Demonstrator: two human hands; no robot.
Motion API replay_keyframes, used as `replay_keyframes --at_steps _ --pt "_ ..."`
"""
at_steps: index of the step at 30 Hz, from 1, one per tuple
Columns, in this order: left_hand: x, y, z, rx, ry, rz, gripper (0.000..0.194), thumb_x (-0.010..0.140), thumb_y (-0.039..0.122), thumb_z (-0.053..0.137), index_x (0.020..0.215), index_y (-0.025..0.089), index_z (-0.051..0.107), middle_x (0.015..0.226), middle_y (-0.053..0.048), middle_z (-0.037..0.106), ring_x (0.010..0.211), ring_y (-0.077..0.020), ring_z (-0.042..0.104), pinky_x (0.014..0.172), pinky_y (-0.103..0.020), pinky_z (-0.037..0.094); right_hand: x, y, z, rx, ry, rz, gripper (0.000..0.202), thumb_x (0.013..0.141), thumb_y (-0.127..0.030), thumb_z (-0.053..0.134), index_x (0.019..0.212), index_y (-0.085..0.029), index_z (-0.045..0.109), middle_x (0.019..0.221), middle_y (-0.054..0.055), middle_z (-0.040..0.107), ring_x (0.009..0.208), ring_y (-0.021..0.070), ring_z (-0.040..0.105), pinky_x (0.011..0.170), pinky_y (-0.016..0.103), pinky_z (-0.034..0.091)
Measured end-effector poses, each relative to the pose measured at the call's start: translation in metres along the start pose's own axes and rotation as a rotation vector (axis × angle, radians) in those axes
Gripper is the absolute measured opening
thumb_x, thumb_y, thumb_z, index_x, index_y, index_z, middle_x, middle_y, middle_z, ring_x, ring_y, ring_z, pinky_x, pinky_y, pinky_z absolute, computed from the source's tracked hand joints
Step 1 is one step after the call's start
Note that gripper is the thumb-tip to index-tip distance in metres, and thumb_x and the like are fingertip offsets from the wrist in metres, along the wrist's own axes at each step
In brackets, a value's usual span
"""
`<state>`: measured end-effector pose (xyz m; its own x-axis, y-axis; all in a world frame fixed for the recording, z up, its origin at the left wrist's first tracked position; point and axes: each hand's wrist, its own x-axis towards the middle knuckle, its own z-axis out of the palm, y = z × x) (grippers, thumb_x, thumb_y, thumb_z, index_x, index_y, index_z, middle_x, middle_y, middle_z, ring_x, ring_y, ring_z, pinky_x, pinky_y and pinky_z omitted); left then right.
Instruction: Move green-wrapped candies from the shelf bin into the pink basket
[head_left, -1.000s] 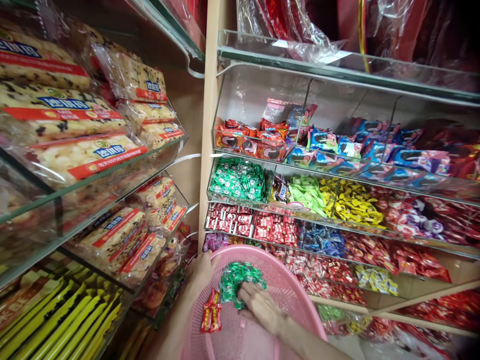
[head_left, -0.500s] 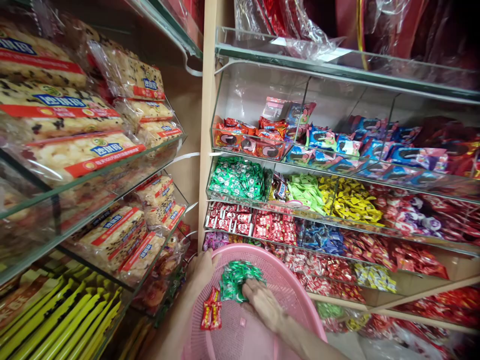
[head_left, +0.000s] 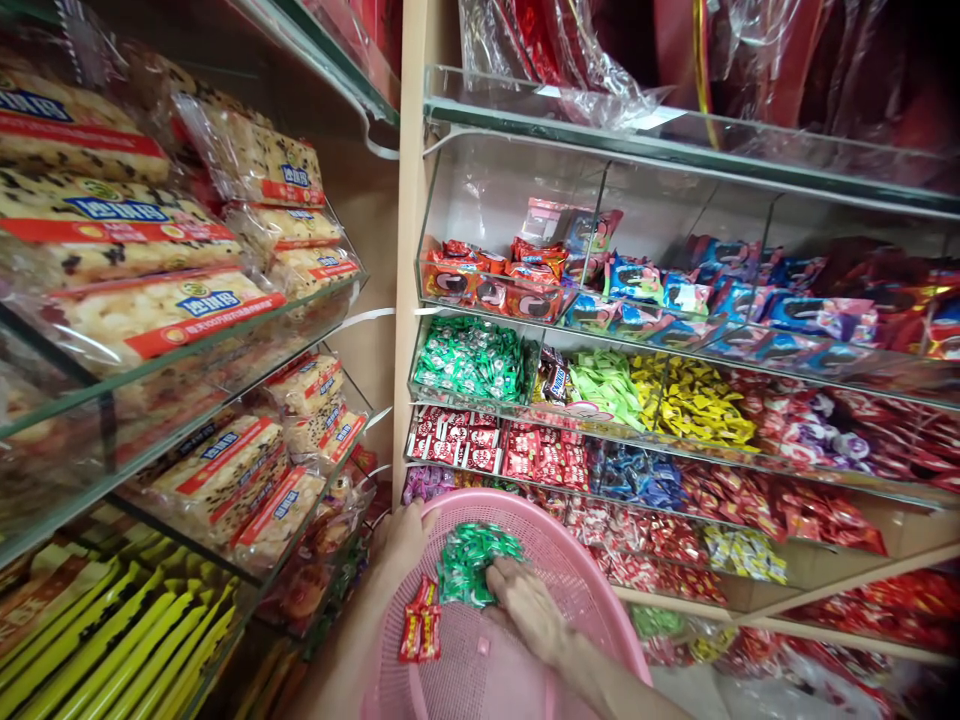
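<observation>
A pink plastic basket (head_left: pixel 600 600) with a mesh wall sits low in front of me. My left hand (head_left: pixel 401 540) is closed around its far left rim, with the fingertips partly hidden. Inside lies a heap of green-wrapped candies (head_left: pixel 472 560). My right hand (head_left: pixel 529 605) reaches into the basket from the lower right, its fingers curled against the heap's right edge; what is under the fingertips is hidden. A few red-and-yellow wrapped candies (head_left: pixel 421 625) lie to the left of the green ones. A small pink piece (head_left: pixel 483 646) rests on the basket's bottom.
Ahead, glass bins hold green candies (head_left: pixel 472 360), yellow candies (head_left: pixel 697 405), blue-wrapped snacks (head_left: pixel 795 315) and red packets (head_left: pixel 544 455). Packaged puffed-grain bars (head_left: pixel 172 300) fill glass shelves close on the left. A wooden post (head_left: pixel 411 250) stands between the two shelf units.
The view has shifted slightly, so the shelves sit a little further left. Both hands and the candies in the basket look almost unmoved.
</observation>
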<state>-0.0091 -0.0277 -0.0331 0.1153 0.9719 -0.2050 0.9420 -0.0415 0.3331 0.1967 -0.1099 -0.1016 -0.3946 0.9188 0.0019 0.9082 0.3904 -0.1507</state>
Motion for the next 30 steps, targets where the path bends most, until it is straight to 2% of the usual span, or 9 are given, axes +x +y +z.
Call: replay_keyframes --at_steps 5,9,12,17,19,21,23,26,30 --pt "0.002 0.001 0.002 0.006 0.008 0.008 0.05 0.094 0.048 0.029 0.118 0.019 0.062 0.103 -0.014 0.073 0.099 -0.0261 0.068 0.076 -0.031 0.047 -0.005 0.0 -0.001 -0.027 0.079 -0.04 0.019 0.079 -0.02 0.068 0.095 -0.021 0.057 0.099 0.004 0.064 0.091 0.0218 0.061 0.077 0.032 0.044" --pt "0.003 -0.001 0.004 -0.023 0.025 0.002 0.05 0.094 0.049 0.029 0.118 0.02 0.062 0.103 -0.013 0.073 0.097 -0.0259 0.069 0.075 -0.031 0.046 0.001 -0.004 -0.025 -0.062 0.049 -0.076 0.023 0.081 -0.036 0.071 0.089 -0.02 0.056 0.096 0.005 0.064 0.09 0.0225 0.06 0.076 0.032 0.045" --pt "0.001 -0.002 0.002 -0.045 0.016 -0.017 0.049 0.094 0.049 0.029 0.115 0.02 0.063 0.104 -0.013 0.073 0.097 -0.0261 0.069 0.074 -0.031 0.046 0.02 -0.003 -0.063 -0.072 0.126 -0.112 0.02 0.089 -0.038 0.061 0.085 -0.02 0.054 0.088 0.005 0.062 0.081 0.0206 0.059 0.073 0.032 0.044" --pt "-0.002 0.001 -0.002 -0.039 -0.015 -0.036 0.047 0.095 0.045 0.03 0.115 0.019 0.064 0.106 -0.015 0.072 0.098 -0.0264 0.068 0.075 -0.031 0.047 0.079 0.006 -0.159 -0.072 0.408 -0.127 0.015 0.097 -0.024 0.043 0.088 -0.018 0.054 0.088 0.007 0.058 0.081 0.0186 0.055 0.074 0.03 0.044" --pt "-0.003 0.002 -0.002 -0.038 -0.02 -0.039 0.048 0.095 0.045 0.03 0.116 0.018 0.063 0.107 -0.016 0.071 0.101 -0.0266 0.067 0.077 -0.032 0.047 0.108 0.012 -0.194 -0.078 0.439 -0.1 0.012 0.096 -0.018 0.043 0.094 -0.017 0.055 0.093 0.008 0.059 0.085 0.018 0.056 0.075 0.028 0.043" --pt "-0.002 0.002 -0.001 -0.042 -0.029 -0.038 0.049 0.095 0.045 0.029 0.119 0.017 0.062 0.108 -0.016 0.071 0.103 -0.0267 0.066 0.079 -0.032 0.047 0.138 0.019 -0.218 -0.124 0.42 0.018 0.01 0.093 -0.016 0.048 0.099 -0.015 0.056 0.097 0.009 0.06 0.088 0.019 0.058 0.074 0.027 0.043" --pt "-0.002 0.001 0.0 -0.043 -0.032 -0.038 0.049 0.095 0.045 0.029 0.121 0.018 0.06 0.11 -0.016 0.071 0.105 -0.0268 0.066 0.081 -0.032 0.046 0.166 0.025 -0.229 -0.14 0.392 0.186 0.015 0.091 -0.018 0.053 0.105 -0.013 0.056 0.102 0.012 0.061 0.09 0.0205 0.061 0.075 0.028 0.043" --pt "-0.002 0.0 0.001 -0.047 -0.023 -0.04 0.048 0.095 0.044 0.029 0.121 0.018 0.06 0.113 -0.015 0.07 0.105 -0.0265 0.066 0.081 -0.032 0.046 0.198 0.031 -0.226 -0.092 0.34 0.386 0.027 0.087 -0.024 0.063 0.11 -0.011 0.057 0.109 0.016 0.062 0.096 0.0227 0.063 0.079 0.028 0.044" --pt "0.001 -0.003 0.001 -0.065 -0.028 -0.045 0.047 0.095 0.043 0.029 0.119 0.018 0.061 0.11 -0.014 0.071 0.105 -0.0268 0.066 0.08 -0.032 0.045 0.219 0.036 -0.213 -0.056 0.33 0.463 0.028 0.086 -0.029 0.065 0.106 -0.01 0.061 0.107 0.018 0.064 0.097 0.0235 0.064 0.078 0.028 0.045"
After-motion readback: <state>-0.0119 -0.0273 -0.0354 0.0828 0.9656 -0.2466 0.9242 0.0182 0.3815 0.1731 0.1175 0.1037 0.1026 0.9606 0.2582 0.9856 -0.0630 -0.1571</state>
